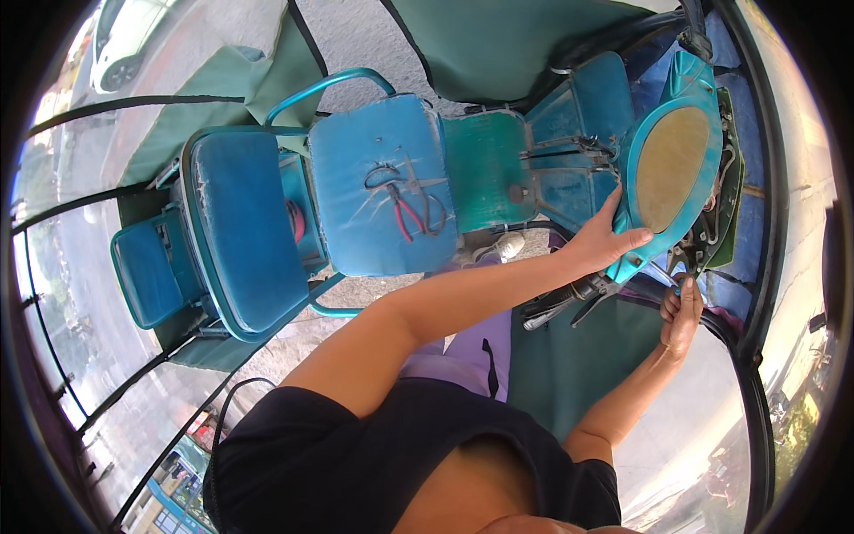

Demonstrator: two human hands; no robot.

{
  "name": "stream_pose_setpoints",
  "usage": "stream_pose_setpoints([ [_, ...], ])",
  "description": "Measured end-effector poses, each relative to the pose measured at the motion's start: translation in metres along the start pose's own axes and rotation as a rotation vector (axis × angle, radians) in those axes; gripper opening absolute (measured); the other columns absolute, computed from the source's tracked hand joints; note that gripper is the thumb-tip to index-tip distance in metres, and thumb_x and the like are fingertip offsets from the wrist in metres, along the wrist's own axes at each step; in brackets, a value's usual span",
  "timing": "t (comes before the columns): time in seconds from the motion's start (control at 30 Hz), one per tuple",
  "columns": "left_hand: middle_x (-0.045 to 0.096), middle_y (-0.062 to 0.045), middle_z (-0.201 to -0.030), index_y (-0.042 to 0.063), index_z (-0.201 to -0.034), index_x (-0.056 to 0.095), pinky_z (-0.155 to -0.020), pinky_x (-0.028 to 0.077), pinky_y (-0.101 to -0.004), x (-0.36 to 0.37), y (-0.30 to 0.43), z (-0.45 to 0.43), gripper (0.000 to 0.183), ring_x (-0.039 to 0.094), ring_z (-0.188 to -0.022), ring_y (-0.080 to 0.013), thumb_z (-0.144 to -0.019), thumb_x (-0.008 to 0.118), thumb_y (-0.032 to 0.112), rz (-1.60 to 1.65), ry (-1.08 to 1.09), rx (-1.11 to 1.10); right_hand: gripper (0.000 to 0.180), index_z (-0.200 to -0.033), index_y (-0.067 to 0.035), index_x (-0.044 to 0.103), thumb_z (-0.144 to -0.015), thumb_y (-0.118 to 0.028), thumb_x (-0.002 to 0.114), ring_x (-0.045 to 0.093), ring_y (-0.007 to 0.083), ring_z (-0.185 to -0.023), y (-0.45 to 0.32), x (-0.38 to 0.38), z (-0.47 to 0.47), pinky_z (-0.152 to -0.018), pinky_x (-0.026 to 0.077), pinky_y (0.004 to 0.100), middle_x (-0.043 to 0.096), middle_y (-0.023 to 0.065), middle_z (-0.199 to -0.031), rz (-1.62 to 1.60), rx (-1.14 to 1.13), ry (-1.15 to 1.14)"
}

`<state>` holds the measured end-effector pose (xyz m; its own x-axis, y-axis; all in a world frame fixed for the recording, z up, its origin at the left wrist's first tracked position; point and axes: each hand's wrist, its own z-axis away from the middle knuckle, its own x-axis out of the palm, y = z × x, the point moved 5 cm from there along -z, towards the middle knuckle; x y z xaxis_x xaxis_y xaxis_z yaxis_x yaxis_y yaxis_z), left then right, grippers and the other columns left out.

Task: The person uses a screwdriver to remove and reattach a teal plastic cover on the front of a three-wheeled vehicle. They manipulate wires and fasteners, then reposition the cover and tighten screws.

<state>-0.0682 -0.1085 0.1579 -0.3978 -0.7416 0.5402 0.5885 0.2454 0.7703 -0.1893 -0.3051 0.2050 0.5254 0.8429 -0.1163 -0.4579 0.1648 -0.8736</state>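
My left hand [604,235] is spread on the lower edge of a teal handlebar cowl [624,267], its thumb near the yellowed oval instrument cover [674,170]. My right hand [682,312] grips what looks like a screwdriver [659,272]; its thin metal shaft reaches the underside of the cowl, and fingers hide most of the handle. Behind the cowl, wiring and metal parts [704,227] show beside a green panel [734,200]. On the blue seat [353,240] lie red-handled pliers [403,213] and scissors [432,200], apart from both hands.
A black handlebar grip with a brake lever [550,307] juts out below my left hand. Behind the front seat stands a blue backrest [240,233]. A green floorboard [487,167] lies beyond the seat. Clear plastic sheeting [694,414] and dark frame bars [764,267] enclose the vehicle.
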Motion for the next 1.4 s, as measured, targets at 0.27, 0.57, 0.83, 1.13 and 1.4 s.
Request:
stream_pose_setpoints([
  [0.27,0.038,-0.028,-0.144,-0.002,-0.152,0.003,-0.109,0.035,-0.0385,-0.001,0.006,0.003,0.112,0.041,-0.134,-0.0351,-0.081,0.075,0.046,0.021,0.001,0.014,0.03,-0.091,-0.005,0.057,-0.099,-0.035,0.056,0.021,0.0017,-0.046,0.003,-0.004,-0.005,-0.04,0.012,0.0209,0.028,-0.009,-0.057,-0.1,0.104,-0.029],
  [0.57,0.036,-0.027,-0.146,-0.004,-0.152,0.008,-0.109,0.034,-0.0386,-0.004,-0.003,0.0,0.111,0.038,-0.135,-0.0319,-0.079,0.076,0.047,-0.049,0.04,0.041,0.033,-0.091,-0.004,0.057,-0.097,-0.036,0.058,0.021,0.0015,-0.045,-0.006,0.003,-0.005,-0.039,0.012,0.0208,0.029,-0.0087,-0.056,-0.107,0.142,-0.054],
  [0.83,0.063,-0.01,-0.11,-0.002,-0.118,0.062,-0.09,0.048,-0.03,-0.09,0.008,0.053,0.035,0.06,-0.103,-0.0156,-0.099,0.055,0.027,-0.066,0.248,0.222,0.028,-0.089,-0.002,0.057,-0.095,-0.03,0.058,0.02,0.0024,-0.044,-0.018,-0.05,-0.005,-0.038,0.015,0.0208,0.025,-0.0075,-0.054,-0.218,-0.003,0.228],
  [1.13,0.058,-0.017,-0.101,-0.004,-0.103,0.054,-0.078,0.049,-0.042,-0.388,-0.108,0.158,0.055,0.061,-0.089,-0.0317,-0.075,0.079,0.036,-0.896,1.224,-0.226,0.022,-0.083,-0.005,0.046,-0.093,-0.022,0.057,0.018,0.0068,-0.045,0.031,-0.002,0.014,-0.039,0.016,0.0242,0.024,-0.0036,-0.057,-1.036,-0.24,-0.107],
  [1.4,0.067,-0.015,-0.082,-0.001,-0.084,0.059,-0.073,0.051,-0.0445,-0.42,-0.125,0.162,0.05,0.066,-0.079,-0.0341,-0.062,0.087,0.034,-0.805,1.315,-0.425,0.018,-0.085,-0.005,0.045,-0.09,-0.017,0.059,0.017,0.0078,-0.045,0.067,0.02,0.019,-0.04,0.015,0.0248,0.023,-0.0027,-0.058,-1.196,-0.117,-0.168],
])
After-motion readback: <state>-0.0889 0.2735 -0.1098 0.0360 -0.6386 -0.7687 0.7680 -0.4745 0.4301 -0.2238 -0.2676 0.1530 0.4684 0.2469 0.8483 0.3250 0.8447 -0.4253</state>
